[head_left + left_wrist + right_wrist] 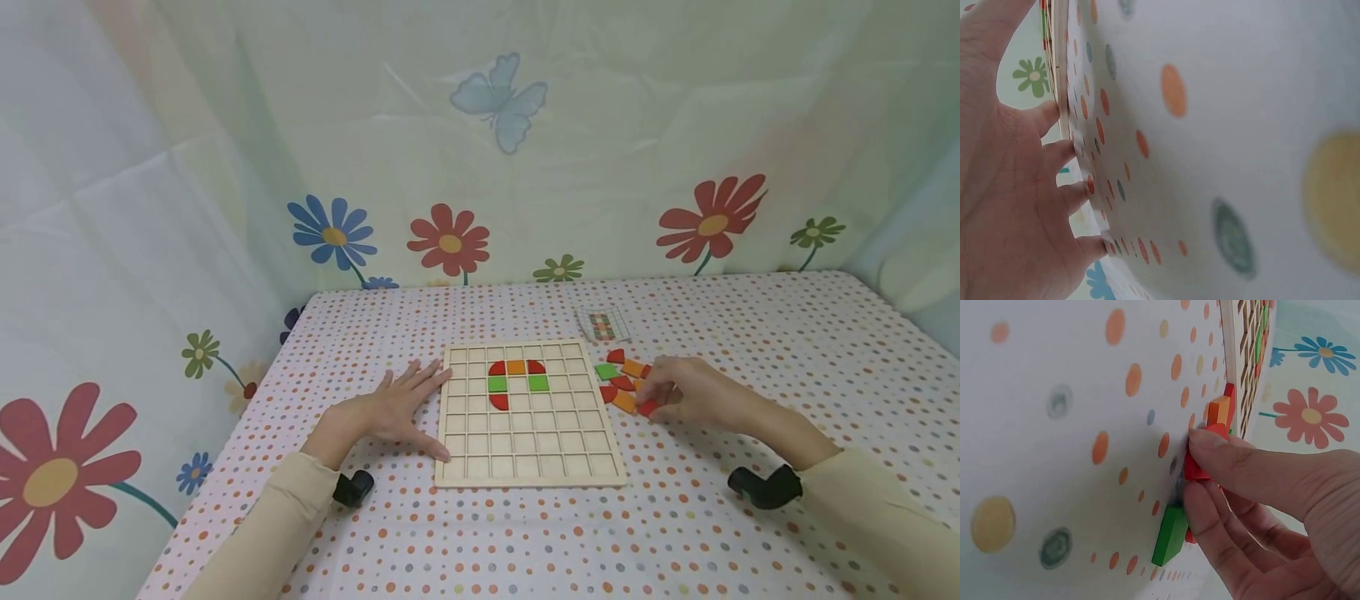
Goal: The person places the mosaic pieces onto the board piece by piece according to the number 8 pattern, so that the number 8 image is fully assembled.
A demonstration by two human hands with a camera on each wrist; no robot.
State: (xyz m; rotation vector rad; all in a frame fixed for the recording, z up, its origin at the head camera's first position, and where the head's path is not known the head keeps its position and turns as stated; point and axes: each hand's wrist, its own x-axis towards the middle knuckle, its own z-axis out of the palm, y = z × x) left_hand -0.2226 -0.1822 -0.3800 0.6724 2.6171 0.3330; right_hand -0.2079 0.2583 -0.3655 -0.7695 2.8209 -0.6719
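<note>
A square wooden grid board [551, 465] lies on the dotted cloth. Three red quarter-round tiles, an orange square tile [516, 367] and two green square tiles sit in its upper cells. My left hand [393, 408] is spread flat at the board's left side, fingertips and thumb at the edge. To the right of the board, my right hand [690, 396] pinches a red tile [1196, 467] between thumb and fingers, down close to the cloth. Loose red, orange and green tiles [622, 402] lie around those fingers, and a green block [1170, 534] shows just beside them.
Behind the board lies a small card [602, 325] printed with a coloured tile pattern. Dark wrist devices [767, 487] sit at both sleeves. A flowered curtain [600, 200] hangs along the back and sides of the table.
</note>
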